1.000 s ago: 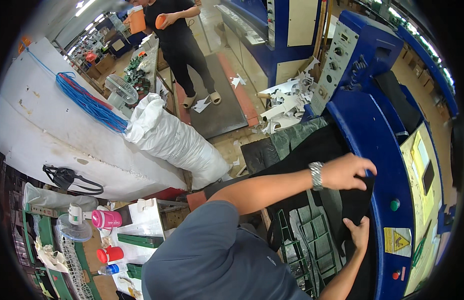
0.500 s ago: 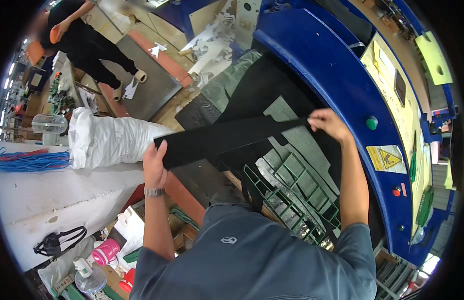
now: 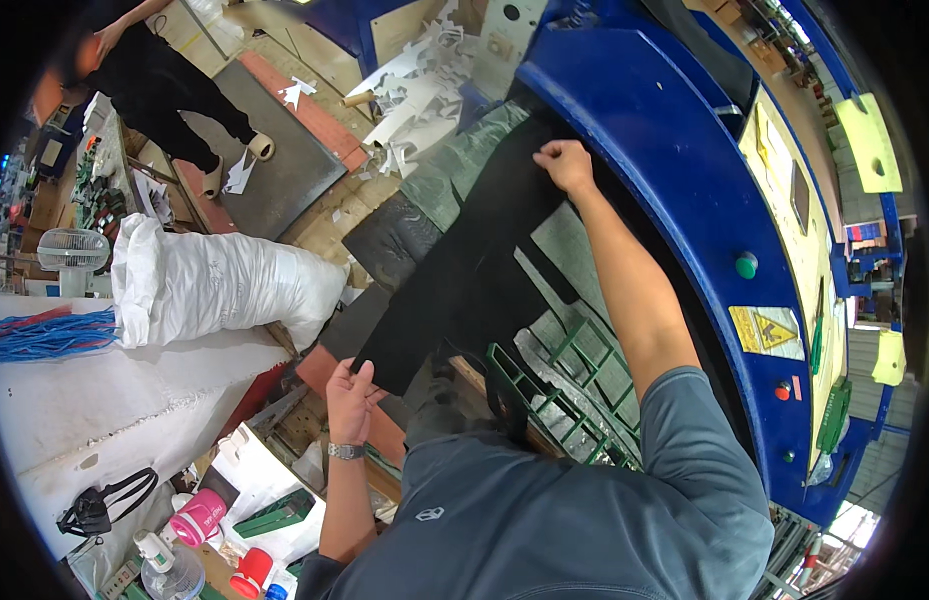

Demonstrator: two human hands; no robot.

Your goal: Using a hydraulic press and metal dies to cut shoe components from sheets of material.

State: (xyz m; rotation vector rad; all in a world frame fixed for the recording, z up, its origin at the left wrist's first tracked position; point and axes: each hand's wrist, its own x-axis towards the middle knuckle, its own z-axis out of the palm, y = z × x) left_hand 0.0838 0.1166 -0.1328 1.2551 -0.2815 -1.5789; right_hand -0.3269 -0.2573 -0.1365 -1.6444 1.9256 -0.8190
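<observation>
A black sheet of soft, flat material stretches between my two hands, slanting from near left to far right. My left hand is closed at its near corner, pinching it between thumb and fingers. At the far end my right hand pinches the sheet's edge, close to the blue machine's curved beam. Dark grey layers lie beneath and beside the sheet. Green metal cutting frames rest on the layers near my body. Where the held sheet ends and the black material below begins is hard to tell.
A full white sack lies at left, beside blue cords. White scraps heap up at the back. Another person in black trousers stands far left. Green and red buttons sit on the machine.
My right hand has moved away and leftward, and my left hand nearer and slightly right. The black sheet has swung from nearly level to a steep slant. My view has shifted a little.
</observation>
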